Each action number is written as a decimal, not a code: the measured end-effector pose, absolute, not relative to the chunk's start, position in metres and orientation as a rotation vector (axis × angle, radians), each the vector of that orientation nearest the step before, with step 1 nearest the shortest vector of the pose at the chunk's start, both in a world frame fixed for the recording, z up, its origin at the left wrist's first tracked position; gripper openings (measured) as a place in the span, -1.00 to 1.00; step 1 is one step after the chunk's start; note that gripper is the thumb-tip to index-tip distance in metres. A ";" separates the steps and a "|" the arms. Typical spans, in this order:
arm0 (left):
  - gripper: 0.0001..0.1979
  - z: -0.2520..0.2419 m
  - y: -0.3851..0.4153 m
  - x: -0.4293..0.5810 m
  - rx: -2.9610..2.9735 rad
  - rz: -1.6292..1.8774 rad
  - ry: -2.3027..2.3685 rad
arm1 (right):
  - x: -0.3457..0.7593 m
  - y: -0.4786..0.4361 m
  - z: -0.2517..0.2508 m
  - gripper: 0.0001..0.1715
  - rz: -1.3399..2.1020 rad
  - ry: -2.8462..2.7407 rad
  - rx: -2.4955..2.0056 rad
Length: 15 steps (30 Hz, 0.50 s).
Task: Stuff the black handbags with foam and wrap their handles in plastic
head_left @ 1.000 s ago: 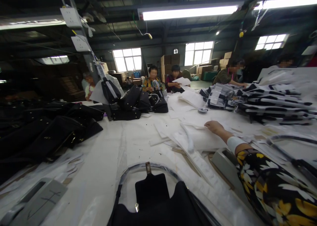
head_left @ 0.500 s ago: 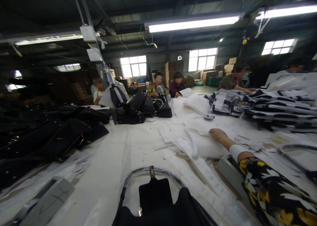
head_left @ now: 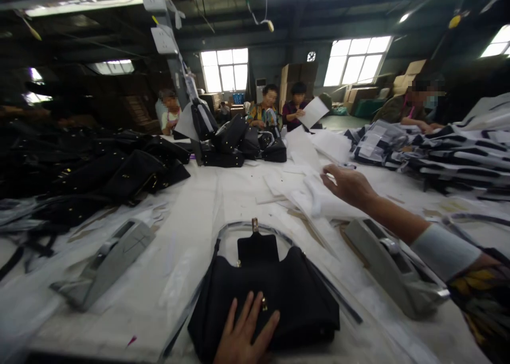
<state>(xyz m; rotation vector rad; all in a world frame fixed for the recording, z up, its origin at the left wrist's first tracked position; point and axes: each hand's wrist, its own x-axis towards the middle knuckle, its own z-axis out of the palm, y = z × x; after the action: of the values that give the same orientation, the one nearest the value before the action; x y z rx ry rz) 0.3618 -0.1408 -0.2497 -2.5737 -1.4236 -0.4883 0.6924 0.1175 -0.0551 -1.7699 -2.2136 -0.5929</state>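
A black handbag (head_left: 295, 289) lies in front of me, its flap tab (head_left: 258, 248) turned up and its wrapped handle (head_left: 229, 227) arching behind. My left hand (head_left: 247, 329) rests flat on the bag's front with fingers spread, beside a small gold clasp (head_left: 264, 303). Reaching over the table, my right hand (head_left: 350, 186) has curled fingers, thumb and forefinger close together near the white sheets (head_left: 302, 147). What sits between those fingertips, if anything, is too small to make out.
Grey tape dispensers stand left (head_left: 113, 257) and right (head_left: 392, 268) of the bag. Black bags (head_left: 119, 167) pile up at the left, with more bags (head_left: 229, 146) behind. Wrapped black-and-white goods (head_left: 446, 151) are heaped at the right. Several co-workers sit across the table.
The view has tilted down, showing more of the handbag. My left hand has come into view on it. My right hand has shifted left across the white sheets. A co-worker has raised a white sheet.
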 end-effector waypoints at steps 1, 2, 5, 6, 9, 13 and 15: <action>-0.20 -0.247 -0.142 0.360 -2.614 -0.454 -1.403 | 0.672 0.094 -0.056 -0.66 -0.539 -2.329 -1.577; -0.17 -0.244 -0.143 0.359 -2.659 -0.431 -1.388 | 0.652 0.068 -0.059 -0.73 -0.450 -2.447 -1.376; -0.16 -0.235 -0.146 0.357 -2.727 -0.438 -1.442 | 0.600 -0.008 -0.081 -0.88 -0.095 -2.781 -0.799; -0.18 -0.233 -0.146 0.357 -2.734 -0.464 -1.467 | 0.587 -0.029 -0.092 -0.88 0.018 -2.841 -0.677; -0.31 -0.230 -0.148 0.359 -2.777 -0.572 -1.510 | 0.563 -0.071 -0.128 -0.66 0.303 -2.917 -0.576; -0.46 -0.233 -0.151 0.362 -2.840 -0.636 -1.569 | 0.560 -0.085 -0.166 -0.31 0.481 -2.925 -0.781; -0.52 -0.236 -0.152 0.362 -2.834 -0.633 -1.606 | 0.563 -0.088 -0.177 -0.18 0.485 -2.932 -0.850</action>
<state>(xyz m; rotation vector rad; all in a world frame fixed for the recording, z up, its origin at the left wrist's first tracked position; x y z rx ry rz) 0.3621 -0.1521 -0.2356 -2.8342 -1.6061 -0.6332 0.5626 -0.0880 -0.1768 -0.8505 -2.9321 0.4854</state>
